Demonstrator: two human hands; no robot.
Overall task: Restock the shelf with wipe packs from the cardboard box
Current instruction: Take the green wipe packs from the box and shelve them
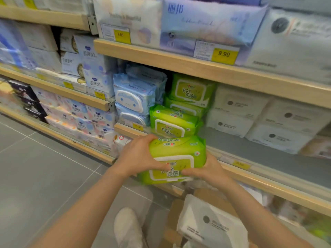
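I hold two stacked green wipe packs [177, 154] between both hands, just in front of the middle shelf's wooden edge [125, 128]. My left hand [141, 154] grips their left side and my right hand [209, 170] grips the lower right side. Directly behind them another green pack [172, 122] lies on the shelf, with more green packs [191, 90] stacked further back. The cardboard box [202, 196] sits on the floor below my hands, with a white wipe pack [209, 222] in it.
Blue wipe packs [134, 97] stand left of the green ones, white packs [259, 119] to the right with bare grey shelf [250, 154] before them. An upper shelf [197, 67] overhangs. My white shoe [128, 228] rests on the grey tiled floor.
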